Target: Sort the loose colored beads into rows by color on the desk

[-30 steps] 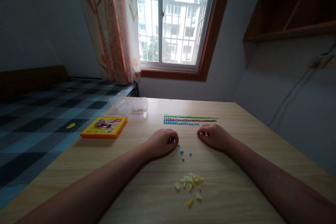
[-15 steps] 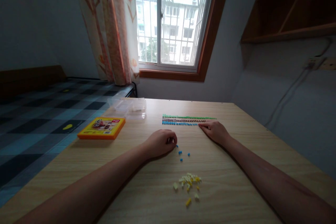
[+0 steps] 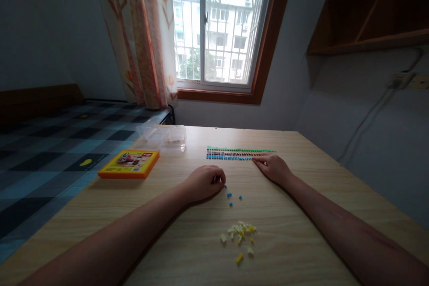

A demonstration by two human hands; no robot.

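Three long rows of tiny building bricks lie across the table: a green row (image 3: 241,149), a brown row (image 3: 231,154) and a blue row (image 3: 228,158) nearest me. My right hand (image 3: 275,167) rests at the right end of the blue row, fingertips pressed together there; what they pinch is hidden. Curled and closed, my left hand (image 3: 207,183) lies on the table in front of the rows. A small blue brick (image 3: 225,186) shows at its fingertips, and I cannot tell if it is held. Several loose blue bricks (image 3: 231,204) lie just right of it.
Closer to me is a loose pile of cream and yellow bricks (image 3: 241,230). At the left stand an orange-yellow box (image 3: 129,164) and a clear plastic case (image 3: 167,137). A bed (image 3: 67,143) with a checked cover adjoins the table's left side.
Both hands hold nearly the same place and pose. The whole view has shifted very slightly; no brick has visibly moved.
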